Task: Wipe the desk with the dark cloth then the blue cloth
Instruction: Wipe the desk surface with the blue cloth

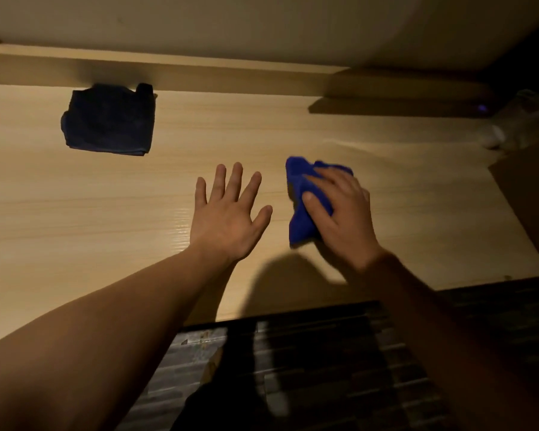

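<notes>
A: Where is the blue cloth (305,200)?

B: Bunched up on the pale wood-grain desk (75,219), right of centre, under the right hand (339,213). The fingers (313,202) are curled down onto it and press it against the desk top; the thumb side lies over its middle, and the cloth sticks out past the hand toward the far side and the left.

A: And the left hand (227,213)?

B: Just beside the cloth, apart from it, palm down with fingers spread wide and holding nothing. I cannot tell whether it touches the desk or floats above it.

A: The dark cloth (109,119)?

B: Folded roughly square, lying at the far left of the desk, against the raised back ledge (199,76), well apart from both hands.
</notes>
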`<action>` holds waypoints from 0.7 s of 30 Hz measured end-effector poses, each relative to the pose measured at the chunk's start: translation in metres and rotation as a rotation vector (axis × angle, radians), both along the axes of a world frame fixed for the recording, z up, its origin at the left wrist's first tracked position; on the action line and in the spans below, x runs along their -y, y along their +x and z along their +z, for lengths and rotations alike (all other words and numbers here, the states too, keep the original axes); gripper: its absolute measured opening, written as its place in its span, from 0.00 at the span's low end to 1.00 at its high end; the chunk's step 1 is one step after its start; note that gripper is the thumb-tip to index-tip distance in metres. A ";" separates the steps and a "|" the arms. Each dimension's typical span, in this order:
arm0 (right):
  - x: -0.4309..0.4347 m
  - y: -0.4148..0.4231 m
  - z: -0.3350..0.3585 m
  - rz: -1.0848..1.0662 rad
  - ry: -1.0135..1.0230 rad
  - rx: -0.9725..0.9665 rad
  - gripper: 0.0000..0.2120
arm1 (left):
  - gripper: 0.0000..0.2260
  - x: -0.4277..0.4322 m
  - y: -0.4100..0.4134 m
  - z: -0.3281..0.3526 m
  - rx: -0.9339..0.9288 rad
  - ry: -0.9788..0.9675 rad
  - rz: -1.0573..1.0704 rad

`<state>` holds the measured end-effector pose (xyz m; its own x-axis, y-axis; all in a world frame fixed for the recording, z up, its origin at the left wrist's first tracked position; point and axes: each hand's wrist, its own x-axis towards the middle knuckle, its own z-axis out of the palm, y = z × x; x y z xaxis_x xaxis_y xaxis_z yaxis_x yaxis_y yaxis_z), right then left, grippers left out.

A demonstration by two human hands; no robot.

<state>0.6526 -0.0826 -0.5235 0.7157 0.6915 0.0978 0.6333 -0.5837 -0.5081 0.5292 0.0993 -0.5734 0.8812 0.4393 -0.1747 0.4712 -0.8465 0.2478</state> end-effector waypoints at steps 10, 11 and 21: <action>-0.111 0.139 -0.034 0.144 -0.223 0.145 0.24 | 0.32 0.000 0.003 0.001 -0.037 -0.003 0.008; -0.116 0.146 -0.037 0.141 -0.259 0.145 0.25 | 0.32 0.000 0.003 0.001 -0.041 -0.003 0.011; -0.122 0.170 -0.041 0.186 -0.512 0.088 0.36 | 0.32 0.002 0.004 0.002 -0.056 0.005 0.024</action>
